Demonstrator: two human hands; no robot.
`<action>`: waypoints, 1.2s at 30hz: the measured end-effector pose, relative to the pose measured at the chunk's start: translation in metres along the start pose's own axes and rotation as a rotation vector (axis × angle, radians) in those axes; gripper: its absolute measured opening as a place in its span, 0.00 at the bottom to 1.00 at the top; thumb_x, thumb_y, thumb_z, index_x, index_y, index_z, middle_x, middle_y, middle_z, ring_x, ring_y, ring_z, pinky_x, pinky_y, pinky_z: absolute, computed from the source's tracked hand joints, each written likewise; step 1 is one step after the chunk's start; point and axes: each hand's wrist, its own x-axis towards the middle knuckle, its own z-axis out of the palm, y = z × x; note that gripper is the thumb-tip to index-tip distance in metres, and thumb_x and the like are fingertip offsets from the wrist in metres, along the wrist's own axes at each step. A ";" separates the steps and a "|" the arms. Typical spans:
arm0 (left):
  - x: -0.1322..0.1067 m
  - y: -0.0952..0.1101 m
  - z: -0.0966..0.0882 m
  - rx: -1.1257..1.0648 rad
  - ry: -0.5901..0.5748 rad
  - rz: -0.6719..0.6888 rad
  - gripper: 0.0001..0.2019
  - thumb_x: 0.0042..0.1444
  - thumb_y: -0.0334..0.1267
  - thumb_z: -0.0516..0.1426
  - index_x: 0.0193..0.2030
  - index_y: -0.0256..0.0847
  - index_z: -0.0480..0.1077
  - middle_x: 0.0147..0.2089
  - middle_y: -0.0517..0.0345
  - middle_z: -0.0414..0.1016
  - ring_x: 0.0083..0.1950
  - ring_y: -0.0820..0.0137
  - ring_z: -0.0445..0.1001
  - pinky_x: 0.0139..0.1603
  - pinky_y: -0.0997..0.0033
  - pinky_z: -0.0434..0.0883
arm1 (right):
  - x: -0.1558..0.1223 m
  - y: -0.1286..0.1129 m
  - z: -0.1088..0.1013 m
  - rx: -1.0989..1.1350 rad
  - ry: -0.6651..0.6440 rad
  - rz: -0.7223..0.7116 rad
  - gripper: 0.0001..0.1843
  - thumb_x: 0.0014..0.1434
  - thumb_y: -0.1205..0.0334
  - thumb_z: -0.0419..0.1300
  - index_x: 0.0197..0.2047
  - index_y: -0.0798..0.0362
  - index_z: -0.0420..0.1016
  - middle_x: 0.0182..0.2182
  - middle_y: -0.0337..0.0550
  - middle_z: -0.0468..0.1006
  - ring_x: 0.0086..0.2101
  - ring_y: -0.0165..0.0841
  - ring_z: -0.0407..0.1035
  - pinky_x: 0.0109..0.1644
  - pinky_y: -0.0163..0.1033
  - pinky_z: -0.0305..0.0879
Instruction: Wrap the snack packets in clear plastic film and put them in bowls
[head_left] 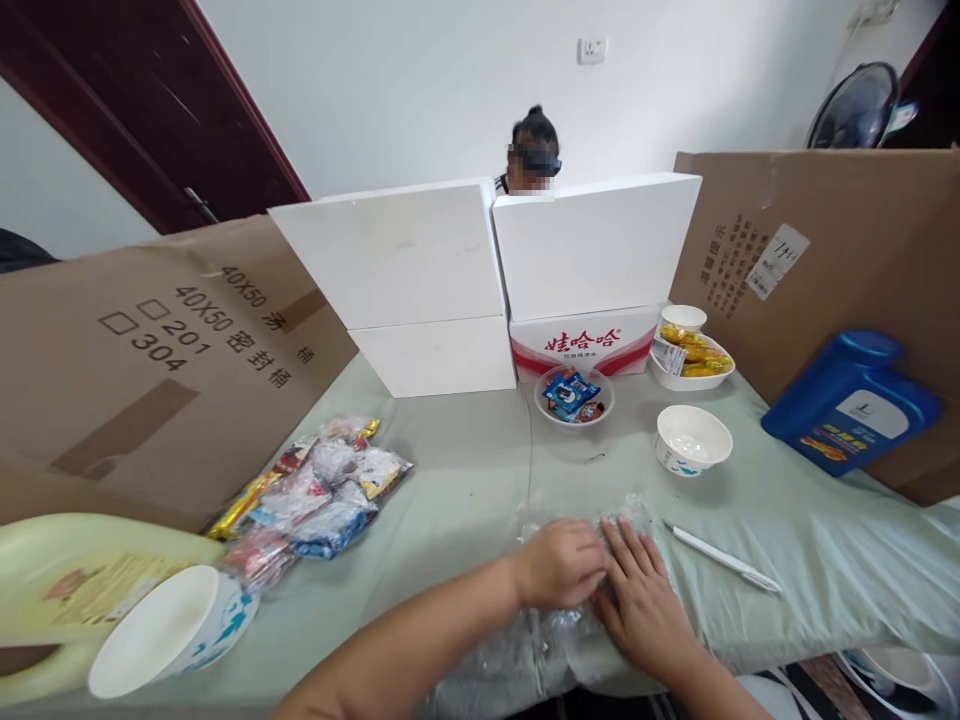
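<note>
A crumpled sheet or bag of clear plastic (636,508) lies on the cloth near the table's front edge, under both hands. My left hand (561,563) is closed over it with the fingers bunched together; the fingertips are partly hidden. Beside it, touching the left fingers, my right hand (645,597) rests flat on the plastic with its fingers stretched out. To the right of that hand lies a white pen (724,558). Farther back are a white paper bowl (694,440) and a clear bowl (541,408) holding several small blue and brown packets.
Wrapped snacks (315,495) lie in a heap at left, near a yellow jug (172,540) and a tipped paper bowl (161,630). A blue bottle (855,405) leans against the right cardboard (847,240). White foam boxes (420,270) wall off the back; a person (534,150) is behind.
</note>
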 end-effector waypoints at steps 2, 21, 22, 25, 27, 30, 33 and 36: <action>-0.033 0.007 0.009 0.084 -0.066 -0.108 0.13 0.59 0.40 0.55 0.49 0.44 0.71 0.54 0.52 0.74 0.58 0.60 0.69 0.60 0.58 0.64 | 0.001 -0.002 0.000 -0.026 -0.020 0.034 0.31 0.61 0.53 0.54 0.66 0.47 0.58 0.68 0.48 0.53 0.66 0.52 0.41 0.64 0.60 0.45; -0.083 -0.035 -0.020 0.262 -0.160 -0.621 0.39 0.54 0.61 0.56 0.69 0.49 0.52 0.73 0.49 0.46 0.73 0.45 0.38 0.67 0.35 0.41 | 0.078 0.018 0.000 0.025 -0.271 0.151 0.45 0.53 0.39 0.60 0.67 0.53 0.56 0.67 0.55 0.53 0.65 0.59 0.41 0.64 0.66 0.39; -0.088 -0.037 -0.023 0.265 -0.160 -0.638 0.41 0.53 0.63 0.56 0.69 0.49 0.52 0.73 0.47 0.46 0.73 0.44 0.37 0.67 0.35 0.41 | 0.075 0.024 0.000 0.001 -0.288 0.198 0.48 0.52 0.36 0.59 0.68 0.53 0.55 0.68 0.55 0.51 0.65 0.61 0.38 0.63 0.68 0.37; -0.096 -0.031 -0.034 0.260 -0.082 -0.636 0.36 0.57 0.60 0.54 0.67 0.44 0.56 0.71 0.43 0.51 0.72 0.46 0.42 0.67 0.37 0.43 | 0.063 0.032 -0.011 0.020 -0.305 0.158 0.46 0.56 0.34 0.53 0.68 0.53 0.54 0.69 0.54 0.48 0.67 0.57 0.34 0.65 0.66 0.34; -0.098 -0.018 -0.042 0.213 0.013 -0.574 0.28 0.62 0.54 0.51 0.62 0.40 0.63 0.66 0.42 0.60 0.70 0.49 0.50 0.67 0.41 0.48 | 0.052 0.032 -0.022 0.096 -0.313 0.013 0.42 0.59 0.35 0.51 0.68 0.52 0.55 0.69 0.52 0.48 0.67 0.51 0.36 0.67 0.61 0.36; -0.104 0.011 -0.053 0.014 0.015 -0.412 0.22 0.61 0.52 0.52 0.53 0.39 0.69 0.55 0.45 0.70 0.61 0.56 0.63 0.64 0.52 0.58 | 0.030 0.032 -0.036 0.220 -0.373 -0.154 0.40 0.57 0.37 0.56 0.66 0.49 0.58 0.68 0.49 0.53 0.67 0.46 0.42 0.67 0.56 0.43; -0.119 0.032 -0.060 -0.130 -0.128 -0.366 0.30 0.49 0.56 0.62 0.54 0.40 0.68 0.54 0.46 0.71 0.59 0.55 0.65 0.62 0.53 0.62 | 0.006 0.040 -0.042 0.269 -0.416 -0.095 0.40 0.52 0.44 0.63 0.64 0.48 0.61 0.66 0.49 0.57 0.64 0.47 0.49 0.65 0.55 0.50; -0.137 0.040 -0.061 -0.135 -0.237 -0.427 0.28 0.45 0.48 0.66 0.52 0.40 0.69 0.60 0.46 0.68 0.65 0.51 0.60 0.65 0.49 0.60 | -0.010 0.048 -0.045 0.288 -0.399 -0.008 0.29 0.55 0.50 0.62 0.58 0.49 0.68 0.63 0.49 0.62 0.62 0.45 0.54 0.63 0.53 0.54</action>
